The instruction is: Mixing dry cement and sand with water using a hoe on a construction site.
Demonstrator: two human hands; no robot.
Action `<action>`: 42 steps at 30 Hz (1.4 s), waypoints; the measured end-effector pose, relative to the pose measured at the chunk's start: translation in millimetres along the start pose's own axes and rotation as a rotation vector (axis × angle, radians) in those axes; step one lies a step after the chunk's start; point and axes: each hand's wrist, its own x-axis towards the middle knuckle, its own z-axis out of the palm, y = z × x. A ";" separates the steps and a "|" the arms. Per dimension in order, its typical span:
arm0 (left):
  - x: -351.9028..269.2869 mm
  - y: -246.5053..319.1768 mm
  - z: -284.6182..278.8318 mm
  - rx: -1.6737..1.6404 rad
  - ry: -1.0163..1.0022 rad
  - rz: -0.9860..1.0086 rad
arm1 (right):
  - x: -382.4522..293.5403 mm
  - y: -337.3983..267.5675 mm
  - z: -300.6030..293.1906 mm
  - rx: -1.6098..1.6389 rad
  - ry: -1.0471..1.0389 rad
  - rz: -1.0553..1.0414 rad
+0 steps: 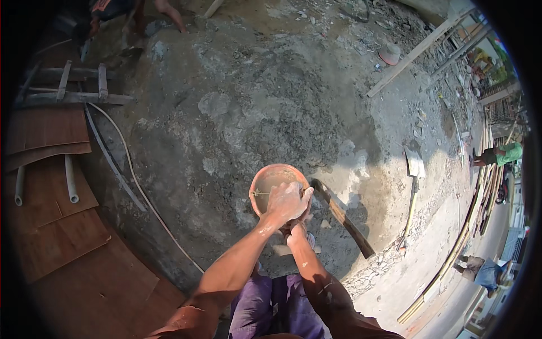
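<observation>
An orange-rimmed bucket [277, 168] stands in front of me, with a greyish inside and a thin wire or cord handle across its opening. My left hand [288, 201] is over the bucket's right side, its fingers bent near the handle and rim; pale dust or mortar marks the skin. Just below it, my right hand [295, 231] is at the bucket's lower right edge, partly hidden by the left. What the fingers grip is not clear. A wooden-handled tool [345, 218], with a dark curved head, lies on the ground to the right of the bucket.
A shovel [414, 163] lies farther right. Brown panels [63, 241], grey pipes [70, 180] and a hose [131, 169] are at left. A wooden beam [417, 55] slants at upper right. A person's arm [169, 15] shows at top left; other people are at far right.
</observation>
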 end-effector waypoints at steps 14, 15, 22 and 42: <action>79.2 78.1 33.5 -0.007 0.284 0.361 | 83.7 -137.3 15.3 0.163 -0.126 -0.155; 76.7 84.8 42.4 0.031 0.276 0.409 | 81.1 -133.9 3.2 0.169 -0.103 -0.153; 68.8 87.7 81.2 0.025 -0.009 0.227 | 45.8 -98.5 -59.6 0.201 0.002 -0.098; 77.1 134.9 46.5 -0.135 0.174 0.179 | 60.7 -136.9 -26.3 0.335 0.045 -0.220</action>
